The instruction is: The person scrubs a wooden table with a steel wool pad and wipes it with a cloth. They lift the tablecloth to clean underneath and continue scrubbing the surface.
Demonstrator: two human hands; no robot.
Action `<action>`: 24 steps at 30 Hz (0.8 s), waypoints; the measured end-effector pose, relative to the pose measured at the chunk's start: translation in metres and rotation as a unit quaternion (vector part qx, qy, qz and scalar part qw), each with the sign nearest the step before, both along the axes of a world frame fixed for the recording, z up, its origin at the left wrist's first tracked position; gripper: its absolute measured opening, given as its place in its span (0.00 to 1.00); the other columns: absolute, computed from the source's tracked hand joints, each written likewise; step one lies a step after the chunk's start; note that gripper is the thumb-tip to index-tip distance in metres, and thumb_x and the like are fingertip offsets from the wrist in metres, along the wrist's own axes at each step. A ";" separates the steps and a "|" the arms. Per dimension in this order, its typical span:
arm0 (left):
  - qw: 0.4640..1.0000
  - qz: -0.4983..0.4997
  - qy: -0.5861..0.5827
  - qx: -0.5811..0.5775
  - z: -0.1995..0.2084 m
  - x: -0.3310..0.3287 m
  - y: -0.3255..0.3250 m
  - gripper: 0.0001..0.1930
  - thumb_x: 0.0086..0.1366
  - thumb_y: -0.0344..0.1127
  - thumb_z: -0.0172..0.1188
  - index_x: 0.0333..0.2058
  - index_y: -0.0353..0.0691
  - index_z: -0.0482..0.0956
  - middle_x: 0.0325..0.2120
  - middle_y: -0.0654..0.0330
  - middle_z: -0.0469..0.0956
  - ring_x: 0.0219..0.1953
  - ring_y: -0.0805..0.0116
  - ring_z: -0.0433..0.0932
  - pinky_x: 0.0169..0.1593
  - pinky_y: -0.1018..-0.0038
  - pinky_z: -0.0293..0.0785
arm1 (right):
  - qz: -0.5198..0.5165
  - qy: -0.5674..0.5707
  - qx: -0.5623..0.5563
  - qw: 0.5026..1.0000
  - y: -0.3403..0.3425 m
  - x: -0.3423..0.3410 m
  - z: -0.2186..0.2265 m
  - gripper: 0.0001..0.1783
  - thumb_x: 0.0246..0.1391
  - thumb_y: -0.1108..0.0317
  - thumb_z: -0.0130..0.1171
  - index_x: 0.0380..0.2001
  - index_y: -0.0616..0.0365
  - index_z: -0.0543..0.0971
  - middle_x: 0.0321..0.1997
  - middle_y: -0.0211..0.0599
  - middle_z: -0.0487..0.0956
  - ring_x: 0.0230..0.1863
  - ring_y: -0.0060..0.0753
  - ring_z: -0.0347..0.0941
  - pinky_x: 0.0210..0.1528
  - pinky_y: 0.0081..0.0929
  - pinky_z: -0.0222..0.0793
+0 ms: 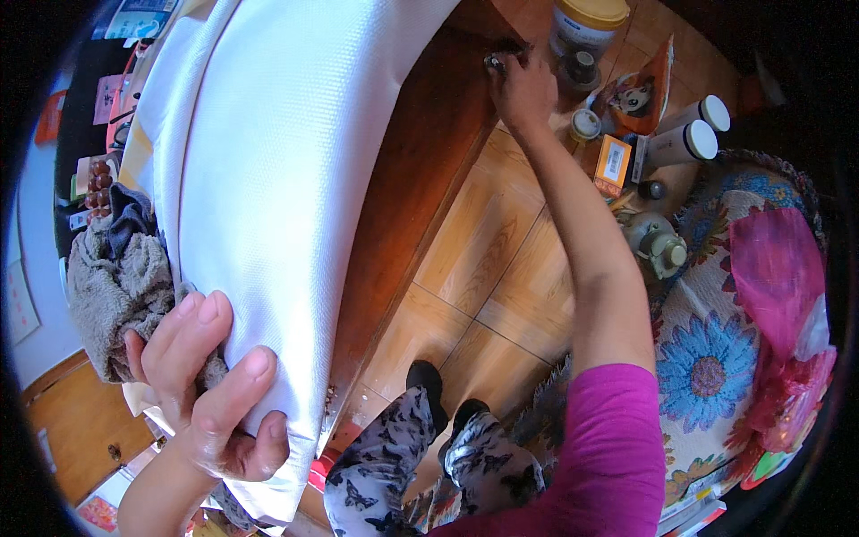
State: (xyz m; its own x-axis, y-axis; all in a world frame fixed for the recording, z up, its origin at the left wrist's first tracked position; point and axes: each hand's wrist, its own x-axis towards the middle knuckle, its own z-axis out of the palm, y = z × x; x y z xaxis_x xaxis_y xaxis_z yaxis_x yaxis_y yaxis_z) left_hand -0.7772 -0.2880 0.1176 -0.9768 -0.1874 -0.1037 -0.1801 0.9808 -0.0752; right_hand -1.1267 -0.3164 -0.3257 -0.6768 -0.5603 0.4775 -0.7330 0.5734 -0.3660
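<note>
A large white textured sheet [277, 152] drapes over a reddish-brown wooden piece [407, 179], hanging down its near side. My left hand [210, 385] is at the sheet's lower left edge, with its fingers spread. A bit of grey cloth shows between those fingers, beside a crumpled grey towel [121, 295]; whether the hand grips it is unclear. My right arm reaches forward, and my right hand [525, 88] is at the far end of the wooden piece. Its fingers are curled together around something small and dark, too hidden to name.
On the right stand a yellow-lidded tub [586, 31], two white-capped bottles [684, 143], an orange box [612, 166] and a greenish jar [658, 242]. A flowered woven cover [707, 367] bears pink plastic bags [778, 277]. Wood-patterned tiles [474, 259] lie below, around my feet.
</note>
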 end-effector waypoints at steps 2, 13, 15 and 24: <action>1.000 0.001 -0.001 -0.011 0.000 0.001 0.000 0.25 0.63 0.50 0.51 0.56 0.44 0.72 0.58 0.36 0.70 0.61 0.43 0.69 0.71 0.49 0.39 | 0.030 -0.036 0.006 0.999 0.005 0.002 0.014 0.15 0.54 0.56 0.63 0.44 0.44 0.83 0.52 0.42 0.76 0.49 0.50 0.74 0.46 0.45 0.72; 0.999 0.014 0.034 0.019 -0.004 0.006 0.001 0.21 0.61 0.48 0.56 0.53 0.56 0.77 0.58 0.50 0.71 0.63 0.52 0.66 0.71 0.56 0.38 | 0.074 0.064 0.123 0.988 -0.111 0.005 0.018 0.16 0.53 0.66 0.56 0.46 0.47 0.84 0.56 0.33 0.76 0.58 0.39 0.71 0.52 0.42 0.72; 0.999 0.017 0.036 0.021 -0.005 0.007 0.001 0.22 0.60 0.48 0.56 0.53 0.55 0.77 0.58 0.50 0.72 0.62 0.51 0.67 0.70 0.56 0.39 | 0.102 0.067 0.179 0.976 -0.098 0.003 0.022 0.17 0.54 0.66 0.56 0.46 0.47 0.83 0.57 0.34 0.75 0.58 0.40 0.70 0.52 0.43 0.71; 0.999 0.017 0.041 0.013 -0.003 0.001 0.000 0.22 0.58 0.47 0.57 0.51 0.52 0.79 0.55 0.48 0.74 0.60 0.51 0.69 0.70 0.57 0.40 | 0.010 0.014 0.100 0.995 -0.018 -0.021 0.020 0.13 0.57 0.63 0.57 0.45 0.47 0.81 0.53 0.40 0.74 0.56 0.49 0.70 0.51 0.42 0.74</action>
State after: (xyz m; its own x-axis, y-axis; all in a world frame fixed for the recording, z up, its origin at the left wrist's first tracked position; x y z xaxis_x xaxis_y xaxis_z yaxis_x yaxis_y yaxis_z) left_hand -0.7759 -0.2879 0.1146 -0.9754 -0.2184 -0.0290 -0.2175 0.9755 -0.0338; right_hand -1.1481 -0.3348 -0.3057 -0.6517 -0.6595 0.3745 -0.7540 0.6171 -0.2253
